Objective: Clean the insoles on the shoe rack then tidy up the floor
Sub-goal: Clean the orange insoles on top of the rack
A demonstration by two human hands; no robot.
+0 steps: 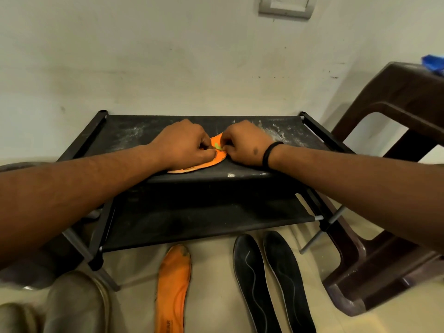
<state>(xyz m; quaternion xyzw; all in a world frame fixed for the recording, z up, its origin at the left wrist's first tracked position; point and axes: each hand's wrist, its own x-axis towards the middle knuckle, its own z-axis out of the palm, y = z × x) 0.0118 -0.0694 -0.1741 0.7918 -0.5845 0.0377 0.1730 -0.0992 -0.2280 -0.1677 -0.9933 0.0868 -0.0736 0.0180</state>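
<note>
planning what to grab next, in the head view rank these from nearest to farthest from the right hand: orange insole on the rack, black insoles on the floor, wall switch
From the right hand:
1. Orange insole on the rack, on the top shelf, touched by that hand.
2. Wall switch, high on the wall behind the rack.
3. Black insoles on the floor, below and in front of the rack; close to the switch's rank, hard to call.

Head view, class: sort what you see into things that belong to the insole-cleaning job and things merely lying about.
Job:
orange insole on the rack
shoe rack
left hand
right hand
orange insole on the floor
two black insoles

Lying about:
brown plastic chair
shoes
wall switch
</note>
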